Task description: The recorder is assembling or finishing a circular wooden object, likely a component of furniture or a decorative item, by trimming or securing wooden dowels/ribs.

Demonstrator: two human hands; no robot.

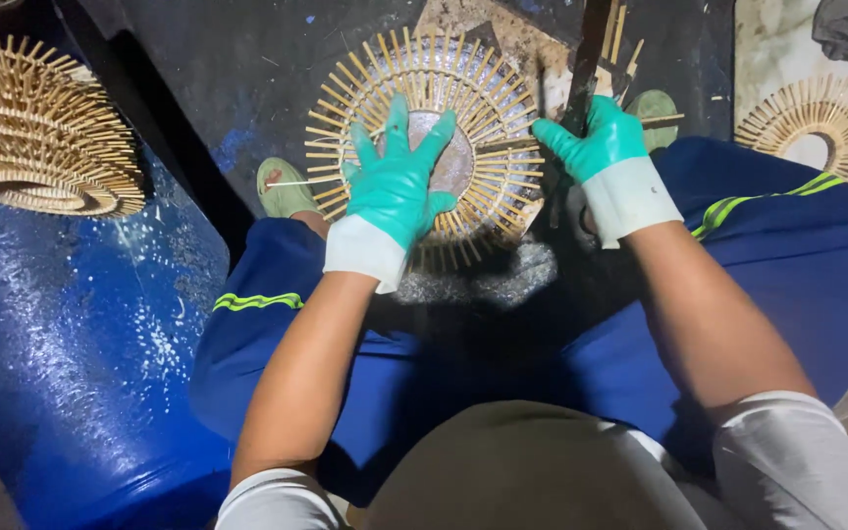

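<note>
Bamboo spokes ring the round woven disc (426, 147) under your left hand (395, 186), whose fingers lie spread flat on its centre. Your right hand (596, 142) is clamped on a dark blade (589, 54) just beside the disc's rim. Beyond your fingertips lies dark floor (247, 69); a blue drum (71, 344) crowds your left.

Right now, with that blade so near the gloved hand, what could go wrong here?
The left hand lies flat on the round stick frame, beside the dark blade in the right hand; a slip might cut the fingers. The frame's thin sticks could snap under pressure. The stack of finished frames sits on the blue drum and might slide off.
</note>
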